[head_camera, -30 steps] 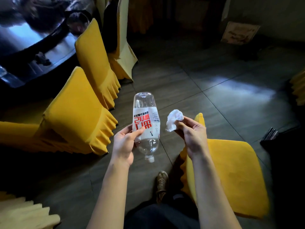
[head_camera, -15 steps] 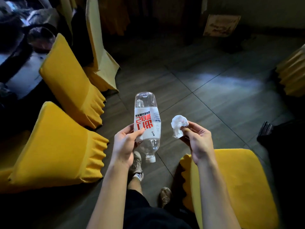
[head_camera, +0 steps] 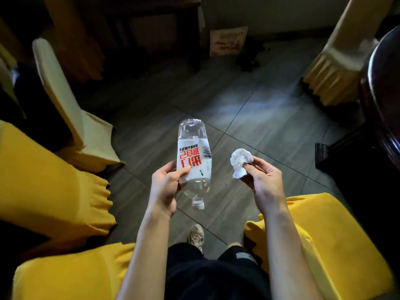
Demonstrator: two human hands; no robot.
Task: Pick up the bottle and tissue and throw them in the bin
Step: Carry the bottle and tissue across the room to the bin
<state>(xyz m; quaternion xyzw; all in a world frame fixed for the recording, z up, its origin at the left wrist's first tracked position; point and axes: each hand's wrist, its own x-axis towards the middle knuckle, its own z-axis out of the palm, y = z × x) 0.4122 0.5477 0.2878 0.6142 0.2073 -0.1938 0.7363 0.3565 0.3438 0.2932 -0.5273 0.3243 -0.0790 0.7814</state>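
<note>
Holding bottle (head_camera: 194, 154) cap-down, left hand (head_camera: 165, 189) | tissue (head_camera: 239, 162) pinched, right hand (head_camera: 265, 180)

the bottle (head_camera: 193, 161) is clear shiny plastic with a smooth paper-like label. the tissue (head_camera: 239, 162) is soft crumpled white paper. the chair covers (head_camera: 49, 176) are yellow cloth. the floor (head_camera: 249, 118) is smooth tile.

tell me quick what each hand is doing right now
Left hand: grips the bottle, cap end down.
Right hand: pinches the crumpled tissue.
</note>
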